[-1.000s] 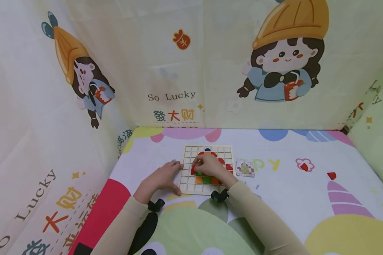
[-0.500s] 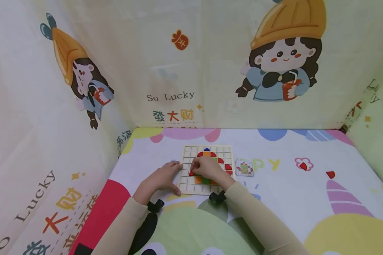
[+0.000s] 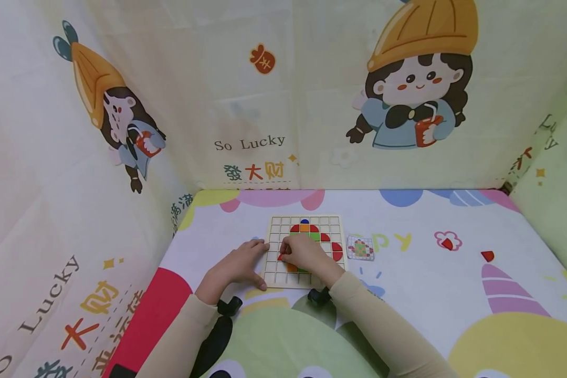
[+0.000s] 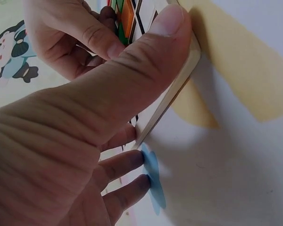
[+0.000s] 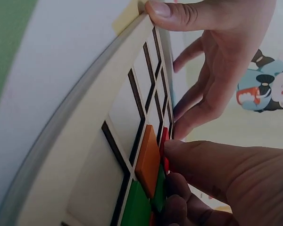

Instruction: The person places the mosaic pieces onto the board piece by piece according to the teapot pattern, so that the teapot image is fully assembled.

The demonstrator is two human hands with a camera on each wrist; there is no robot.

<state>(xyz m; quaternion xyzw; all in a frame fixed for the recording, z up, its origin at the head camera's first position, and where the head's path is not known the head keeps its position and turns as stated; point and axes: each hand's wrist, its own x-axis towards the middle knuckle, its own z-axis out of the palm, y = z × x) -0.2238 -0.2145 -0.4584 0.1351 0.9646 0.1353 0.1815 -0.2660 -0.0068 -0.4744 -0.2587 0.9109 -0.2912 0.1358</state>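
Note:
A wooden grid board (image 3: 274,278) lies on the table with red, orange, green and blue tiles set in its squares. My left hand (image 3: 236,268) rests at the board's left side, thumb by the near corner and fingers spread along the edge. Over the middle of the grid, my right hand (image 3: 307,254) pinches a small red tile (image 5: 165,146) at the left end of a tile row. Beside that red piece, an orange tile (image 5: 148,162) and a green tile (image 5: 137,205) show in the right wrist view. Several other tiles are hidden under my right hand.
Just right of the board is a small pattern card (image 3: 360,248) with a coloured grid design. Farther right lie two loose red tiles, one (image 3: 448,244) on a printed flower and another (image 3: 487,256) above a purple striped print. Printed cloth walls enclose the table.
My right hand has shifted slightly left and toward me over the board, covering more of the lower tiles. The left hand stays at the board's edge. The head view has turned slightly right.

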